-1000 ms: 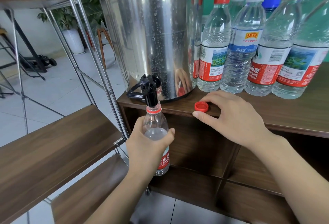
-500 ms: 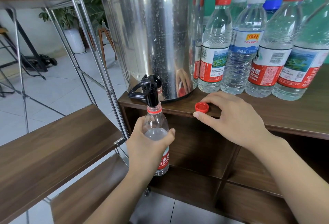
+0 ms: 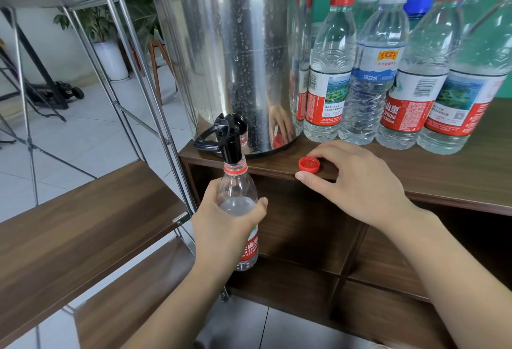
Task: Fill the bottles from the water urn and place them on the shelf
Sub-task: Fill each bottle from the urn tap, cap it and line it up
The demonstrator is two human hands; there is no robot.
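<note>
**Clerk:** Item one, your left hand (image 3: pixel 224 226). How was it set?

**Checker:** Closed around a clear plastic bottle (image 3: pixel 240 204) at mid-body, your thumb across the front and your fingers curled behind. You held the bottle upright below the counter edge, its open neck with the red collar ring directly under the black spout of the tap (image 3: pixel 231 143). The bottle was partly filled, the water line near your thumb. Whether water was running, I could not tell.

**Clerk:** Item two, your right hand (image 3: pixel 357 182).

**Checker:** Loosely curled, palm down, resting on the front edge of the wooden counter (image 3: pixel 443 171). Your thumb pressed the counter's lip and your fingertips arched over a loose red cap (image 3: pixel 309 165) lying open side up. Fingers touching the cap or just beside it: not clear. You gripped nothing.

**Clerk:** Item three, the stock.

**Checker:** A stainless water urn (image 3: pixel 235 52), beaded with droplets, stood on the counter's left end. To its right, a row of capped bottles (image 3: pixel 329 71), touching one another: mostly red caps, two white, one blue at the back. The wooden shelf (image 3: pixel 83 226) on a metal frame stood to your left.

**Clerk:** Item four, the gaps.

**Checker:** The urn's top and the rightmost bottles were cut off by the frame. Your hand hid most of the held bottle's label. The tap lever's position was hard to read.
</note>
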